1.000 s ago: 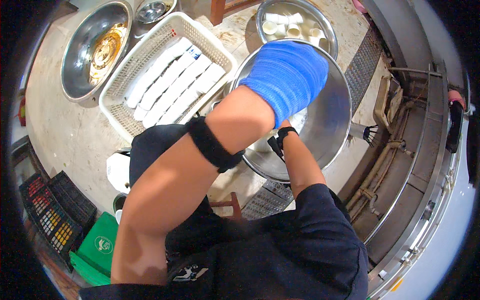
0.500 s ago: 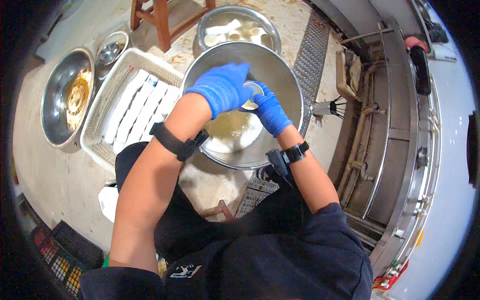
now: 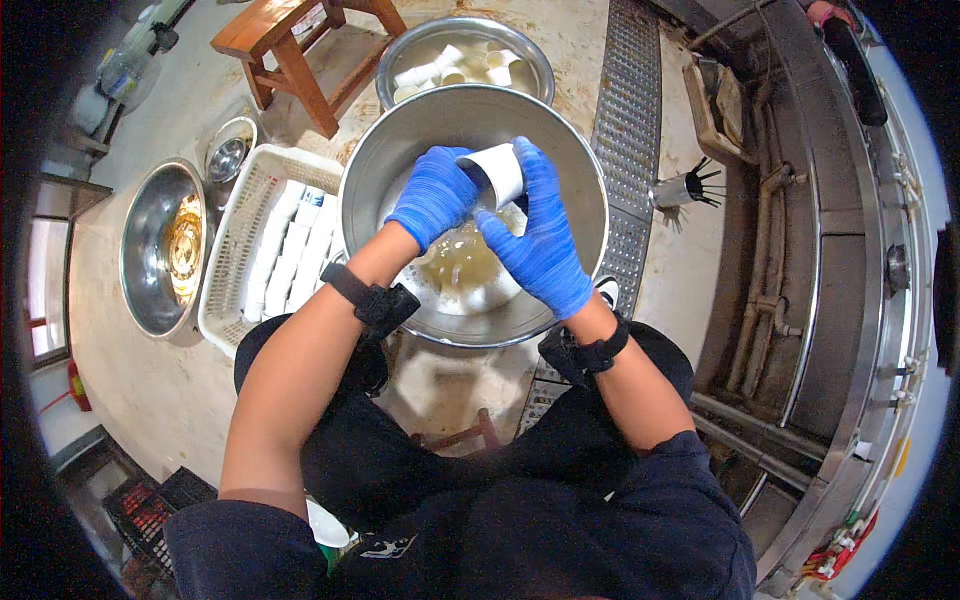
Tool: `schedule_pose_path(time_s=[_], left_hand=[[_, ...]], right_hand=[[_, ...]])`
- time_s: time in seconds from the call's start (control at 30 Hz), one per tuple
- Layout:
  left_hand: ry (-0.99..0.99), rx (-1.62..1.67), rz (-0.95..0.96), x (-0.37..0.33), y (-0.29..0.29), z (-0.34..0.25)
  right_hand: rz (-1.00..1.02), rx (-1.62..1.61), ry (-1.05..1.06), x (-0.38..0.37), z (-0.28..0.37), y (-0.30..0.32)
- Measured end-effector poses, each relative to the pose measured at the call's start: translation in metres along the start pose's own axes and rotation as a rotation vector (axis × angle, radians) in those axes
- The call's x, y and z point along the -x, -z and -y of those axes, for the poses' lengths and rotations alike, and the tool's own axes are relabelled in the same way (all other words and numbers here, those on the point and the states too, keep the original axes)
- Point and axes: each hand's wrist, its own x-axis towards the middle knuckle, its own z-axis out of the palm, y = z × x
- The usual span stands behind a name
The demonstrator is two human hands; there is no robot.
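Note:
A white cup (image 3: 506, 176), lying on its side, is held between my hands above a large steel pot (image 3: 375, 145). My right hand (image 3: 545, 240), in a blue knitted glove, has its fingers along the cup's right side and its thumb beneath. My left hand (image 3: 435, 200), gloved the same, is closed at the cup's left end; its fingertips are partly hidden there. Cloudy yellowish water (image 3: 455, 265) with white foam lies in the pot. Just beyond, a steel basin (image 3: 545, 75) holds several white cups (image 3: 450, 75) in water.
To the left, a cream plastic basket (image 3: 222, 270) holds rows of stacked white cups (image 3: 285, 250). Beside it are a wide steel basin (image 3: 135, 270) and a smaller bowl (image 3: 250, 128). A wooden stool (image 3: 310, 90) stands behind. At right are a metal grating (image 3: 625, 120) and pipes (image 3: 770, 260).
The cup has been tipped onto its side, its white outer wall now showing. My left hand has drawn back from over it, and my right hand has turned with its thumb toward me.

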Motion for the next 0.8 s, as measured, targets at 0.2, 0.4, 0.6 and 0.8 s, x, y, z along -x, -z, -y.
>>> schedule_pose_path(time_s=[0.2,0.4,0.6,0.8], left_hand=[[-0.139,-0.224,0.155,-0.007,-0.009,-0.001],[-0.113,0.151,0.317,0.002,0.003,-0.001],[-0.186,0.323,0.375,0.012,0.003,-0.018],[-0.052,0.447,0.326,0.012,-0.012,-0.014]], right_hand=[[0.076,-0.040,-0.018,-0.014,-0.008,0.030],[0.136,0.451,0.183,-0.026,0.004,0.058],[-0.037,0.698,0.358,-0.031,0.001,0.056],[-0.103,0.716,0.243,-0.027,0.004,0.047]])
